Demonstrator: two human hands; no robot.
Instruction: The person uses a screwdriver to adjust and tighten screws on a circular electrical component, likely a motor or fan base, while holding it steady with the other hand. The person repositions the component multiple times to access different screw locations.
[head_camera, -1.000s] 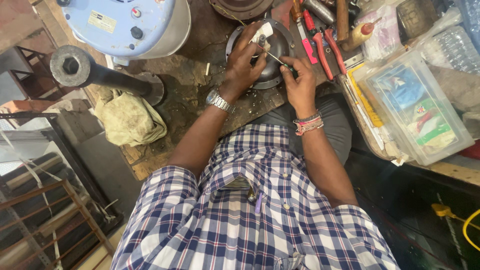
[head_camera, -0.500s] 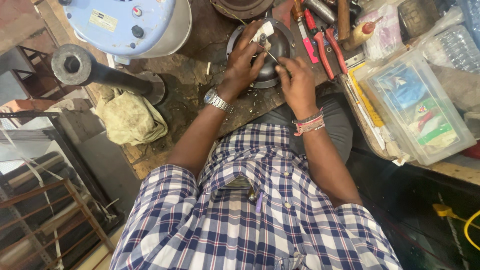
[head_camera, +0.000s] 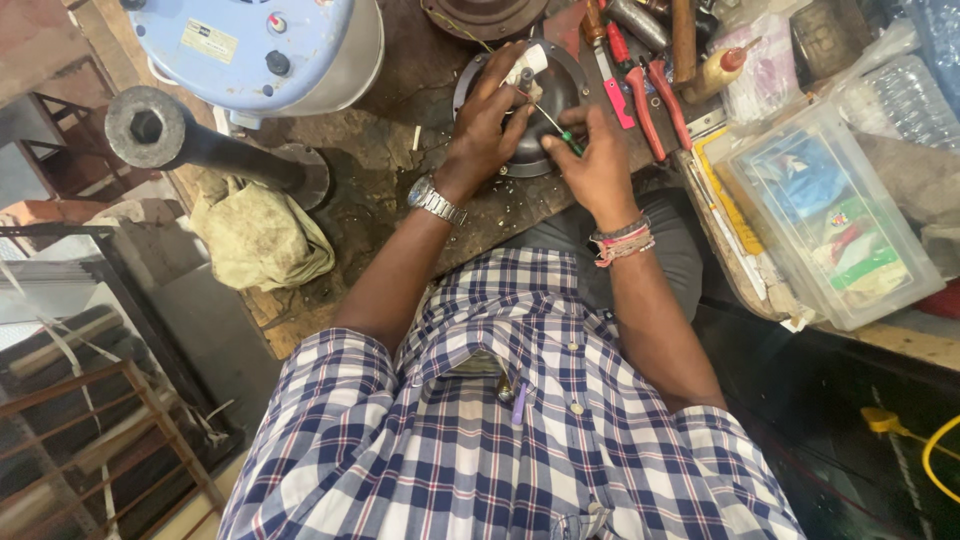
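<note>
A round dark metal cover (head_camera: 560, 95) lies on the worn wooden bench. My left hand (head_camera: 485, 130), with a metal watch on its wrist, rests on the cover's left side, its fingers holding a small white part (head_camera: 527, 66) at the centre. My right hand (head_camera: 600, 165), with bead and thread bracelets at the wrist, grips a thin screwdriver (head_camera: 555, 125) with a green handle. The screwdriver's tip points into the cover beside the white part.
Red-handled pliers (head_camera: 640, 85) and other tools lie right of the cover. A clear plastic box (head_camera: 830, 215) of packets sits at the right. A blue-white machine (head_camera: 260, 45) and a dark metal post (head_camera: 190, 145) stand at the left, with a dirty cloth (head_camera: 260, 235) below.
Both hands have stayed on the cover. The right hand has shifted slightly while working the screwdriver at the centre.
</note>
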